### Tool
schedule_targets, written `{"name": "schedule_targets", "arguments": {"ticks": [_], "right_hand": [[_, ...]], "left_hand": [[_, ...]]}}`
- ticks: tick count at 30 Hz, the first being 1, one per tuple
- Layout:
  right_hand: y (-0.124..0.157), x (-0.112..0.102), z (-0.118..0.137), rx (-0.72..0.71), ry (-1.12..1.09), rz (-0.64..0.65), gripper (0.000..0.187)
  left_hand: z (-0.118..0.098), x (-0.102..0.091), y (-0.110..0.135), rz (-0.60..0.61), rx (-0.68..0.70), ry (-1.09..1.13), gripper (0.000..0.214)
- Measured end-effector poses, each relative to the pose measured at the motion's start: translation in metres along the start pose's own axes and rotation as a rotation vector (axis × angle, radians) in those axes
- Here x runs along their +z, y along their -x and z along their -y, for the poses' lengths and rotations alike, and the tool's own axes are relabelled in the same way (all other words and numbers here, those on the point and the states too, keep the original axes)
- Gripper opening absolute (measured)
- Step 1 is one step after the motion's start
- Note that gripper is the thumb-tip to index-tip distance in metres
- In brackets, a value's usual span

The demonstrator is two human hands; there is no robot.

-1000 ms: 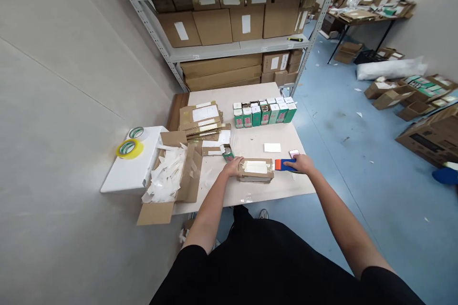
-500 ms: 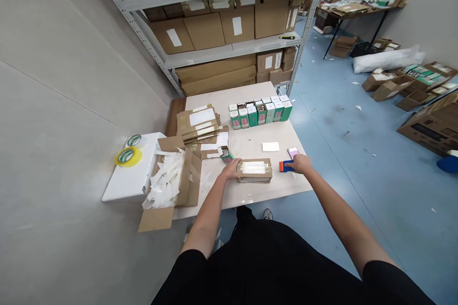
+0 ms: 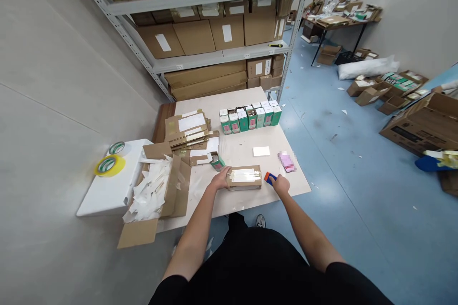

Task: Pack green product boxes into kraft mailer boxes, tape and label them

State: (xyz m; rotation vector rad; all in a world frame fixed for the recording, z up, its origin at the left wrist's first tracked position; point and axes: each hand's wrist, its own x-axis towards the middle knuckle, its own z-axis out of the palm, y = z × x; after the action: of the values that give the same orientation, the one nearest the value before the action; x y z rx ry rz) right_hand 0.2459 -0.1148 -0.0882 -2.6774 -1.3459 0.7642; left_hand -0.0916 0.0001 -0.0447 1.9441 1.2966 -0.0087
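A small cardboard box [image 3: 245, 184] lies on the table near its front edge, with torn white label strips on its upper face. My left hand [image 3: 221, 177] grips the left end of this box. In my right hand [image 3: 281, 184], just right of the box, is a blue-and-orange scraper-like tool [image 3: 271, 178], its orange end facing the box and a little apart from it. Behind my left hand, an open green carton [image 3: 216, 161] leans at a tilt. A white card [image 3: 261, 151] and a pink phone-like item [image 3: 286, 162], partly blurred, lie behind my right hand.
Green-and-white cartons [image 3: 252, 118] stand in rows at the back. Flattened cardboard [image 3: 188, 128] is stacked on the left. An open box of paper scraps [image 3: 175, 186] sits near rolls of tape [image 3: 110, 165]. Behind stands a metal shelf [image 3: 214, 55] of boxes.
My right hand has brought the tool leftward, away from the pink item and close to the box. My left hand stays on the box. The camera view has shifted slightly.
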Motion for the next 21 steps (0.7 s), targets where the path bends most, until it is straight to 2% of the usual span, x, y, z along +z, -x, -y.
{"name": "schedule_targets", "arguments": {"ticks": [2,4,9,12,16,18,19,21], "right_hand": [[0.001,0.015,-0.011,0.082,-0.066,-0.045,0.046],[0.000,0.024,-0.019,0.072,-0.114,-0.045,0.040],[-0.006,0.026,-0.024,0.057,-0.273,0.109,0.052],[-0.006,0.018,-0.010,-0.004,-0.383,0.062,0.042],[0.001,0.008,0.025,-0.202,-0.632,0.115,0.055],[0.005,0.008,0.040,-0.243,-0.654,0.132,0.050],[0.007,0.008,0.045,-0.238,-0.644,0.127,0.047],[0.008,0.010,0.051,-0.211,-0.620,0.106,0.040]], "left_hand": [[0.001,0.002,-0.001,-0.005,-0.015,0.004,0.126],[0.001,0.003,-0.004,-0.011,-0.021,0.010,0.126],[0.000,0.002,-0.009,0.000,-0.062,0.022,0.127],[0.001,0.001,-0.011,0.000,-0.065,0.056,0.130],[0.003,0.005,-0.013,0.004,-0.074,0.146,0.139],[0.002,0.008,-0.014,-0.011,-0.079,0.198,0.141],[0.001,0.010,-0.014,-0.025,-0.089,0.219,0.138],[-0.003,0.015,-0.015,-0.080,-0.134,0.247,0.116]]}}
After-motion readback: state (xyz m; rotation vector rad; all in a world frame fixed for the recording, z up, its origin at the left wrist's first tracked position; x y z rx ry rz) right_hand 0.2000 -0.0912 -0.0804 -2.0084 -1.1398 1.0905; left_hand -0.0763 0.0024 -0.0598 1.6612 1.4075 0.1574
